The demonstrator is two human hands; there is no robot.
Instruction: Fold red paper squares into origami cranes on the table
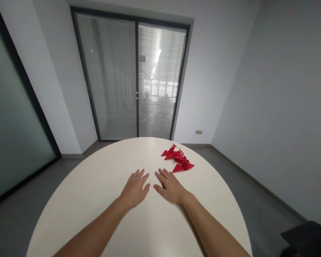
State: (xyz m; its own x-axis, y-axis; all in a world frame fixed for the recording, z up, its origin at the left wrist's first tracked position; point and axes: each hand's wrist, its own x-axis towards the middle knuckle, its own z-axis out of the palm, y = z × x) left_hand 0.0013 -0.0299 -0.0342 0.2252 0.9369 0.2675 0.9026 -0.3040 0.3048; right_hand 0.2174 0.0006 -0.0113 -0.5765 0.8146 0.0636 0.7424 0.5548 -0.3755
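Note:
Both of my hands are over the middle of a round white table (91, 189), palms down and side by side with a small gap between them. My left hand (136, 187) has its fingers spread and holds nothing. Likewise empty, my right hand (169, 186) has its fingers stretched out and its thumb toward the left hand. Several red folded-paper cranes (178, 159) lie in a cluster just beyond my right hand, toward the table's far right edge. They overlap, so their single shapes are partly hidden. Neither hand touches them.
Past the table's far edge stands a dark-framed glass partition (137, 78) with blinds. A frosted glass panel (13, 117) is at the left. A wall socket (198, 132) sits low on the back wall. Part of a black chair (310, 237) shows at the lower right.

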